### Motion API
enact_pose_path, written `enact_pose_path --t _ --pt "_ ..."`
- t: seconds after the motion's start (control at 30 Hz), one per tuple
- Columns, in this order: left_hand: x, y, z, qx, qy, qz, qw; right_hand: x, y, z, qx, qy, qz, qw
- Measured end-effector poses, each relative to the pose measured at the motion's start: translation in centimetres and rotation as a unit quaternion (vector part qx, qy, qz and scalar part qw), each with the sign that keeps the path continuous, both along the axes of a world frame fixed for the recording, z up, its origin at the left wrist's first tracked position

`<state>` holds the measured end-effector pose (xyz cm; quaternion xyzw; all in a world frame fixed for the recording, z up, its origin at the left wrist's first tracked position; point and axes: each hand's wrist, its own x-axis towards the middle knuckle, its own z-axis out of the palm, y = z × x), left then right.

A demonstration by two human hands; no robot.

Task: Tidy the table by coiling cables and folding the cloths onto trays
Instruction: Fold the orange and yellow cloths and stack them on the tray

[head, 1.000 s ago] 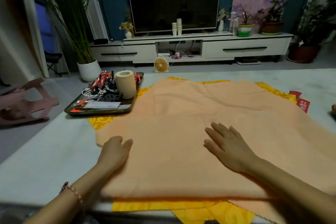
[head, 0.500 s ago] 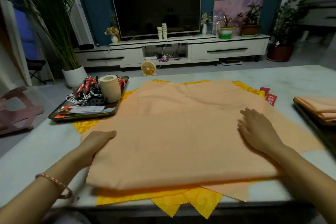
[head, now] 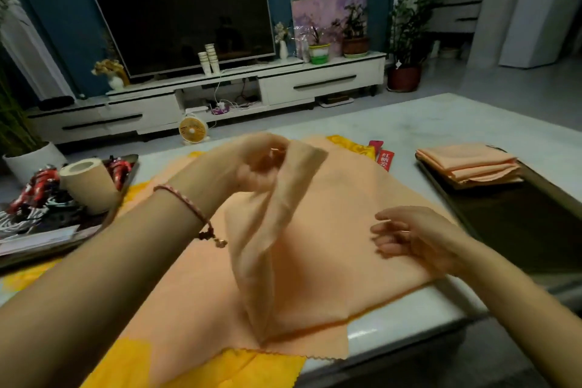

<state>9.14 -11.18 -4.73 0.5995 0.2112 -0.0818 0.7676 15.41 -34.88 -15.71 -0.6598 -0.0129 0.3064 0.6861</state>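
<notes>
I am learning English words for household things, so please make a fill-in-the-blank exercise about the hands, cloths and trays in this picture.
The left hand holding up the orange cloth wears a ____ on its wrist.
The bottom cloth, under the orange one, is ____.
The folded cloths lie on the dark tray at the person's ____.
The beige roll stands on the other tray beside coiled ____.
Missing words: bracelet, yellow, right, cables.

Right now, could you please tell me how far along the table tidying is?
Done: folded cloths sit stacked on the right tray, and coiled cables lie on the left tray. In hand: the left hand pinches the orange cloth by a lifted corner, mid-fold; the right hand is open over it. Left: finishing this cloth, plus the yellow cloths underneath.
</notes>
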Motion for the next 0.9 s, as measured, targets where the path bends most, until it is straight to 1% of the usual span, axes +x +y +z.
enact_pose_path --t 0.03,0.13,0.17,0.2,0.23,0.27,0.33,0.37,0.4,0.43,0.47,0.53,0.57,0.63,0.7,0.73,0.83,0.87,0.9 --pt "0.2 -2.3 0.0 -0.01 0.025 -0.03 0.999 0.2 -0.5 0.0 0.005 0.023 0.013 1.0" --pt "2.0 -8.2 -3.4 -0.024 0.058 -0.067 0.996 1.4 -2.1 -0.3 0.006 0.063 0.012 0.998" --pt "1.9 -8.9 -4.7 0.015 0.063 -0.087 0.994 1.6 -2.4 -0.4 -0.002 0.07 0.013 0.997" --pt "2.0 -9.2 -6.0 0.08 0.042 -0.092 0.992 1.9 -2.6 -0.5 -0.011 0.07 0.02 0.997" --pt "1.0 -9.1 -6.9 0.164 0.0 -0.081 0.983 1.7 -2.4 -0.5 -0.023 0.063 0.031 0.997" --pt "0.5 -9.2 -7.8 0.253 -0.052 -0.06 0.964 2.0 -2.5 -0.5 -0.046 0.043 0.04 0.997" --pt "-1.9 -8.5 -9.2 0.436 -0.145 -0.04 0.887 2.0 -2.0 -0.6 -0.145 -0.048 0.064 0.986" --pt "-3.7 -8.2 -9.6 0.49 -0.156 -0.065 0.855 1.8 -1.7 -0.7 -0.203 -0.114 0.078 0.969" --pt "-5.4 -8.0 -10.1 0.53 -0.144 -0.111 0.828 1.7 -1.4 -1.0 -0.247 -0.181 0.092 0.948" --pt "-7.1 -7.8 -10.7 0.569 -0.117 -0.168 0.796 1.6 -1.0 -1.2 -0.272 -0.233 0.1 0.928" --pt "-8.2 -7.5 -11.2 0.616 -0.088 -0.207 0.755 1.4 -0.7 -1.2 -0.285 -0.271 0.104 0.914" --pt "-9.9 -7.4 -11.8 0.705 -0.068 -0.242 0.663 1.0 -0.6 -1.1 -0.292 -0.332 0.091 0.893" --pt "-10.5 -7.6 -11.7 0.736 -0.078 -0.232 0.631 1.1 -0.8 -0.9 -0.295 -0.358 0.081 0.882" --pt "-11.2 -7.7 -11.2 0.785 -0.129 -0.203 0.571 1.4 -1.5 -0.7 -0.316 -0.397 0.063 0.86" --pt "-11.5 -7.5 -11.8 0.819 -0.19 -0.154 0.519 1.9 -2.3 -0.8 -0.35 -0.418 0.063 0.836" --pt "-11.5 -7.4 -12.4 0.824 -0.191 -0.152 0.512 2.1 -2.6 -1.2 -0.362 -0.424 0.071 0.827" --pt "-11.9 -7.4 -13.7 0.818 -0.188 -0.137 0.526 2.4 -3.0 -2.2 -0.371 -0.434 0.086 0.817" --pt "-12.0 -7.5 -13.7 0.821 -0.183 -0.131 0.524 2.4 -3.1 -2.6 -0.373 -0.437 0.085 0.814" --pt "-12.1 -7.7 -13.7 0.828 -0.167 -0.13 0.519 2.3 -3.0 -3.0 -0.385 -0.447 0.086 0.803"
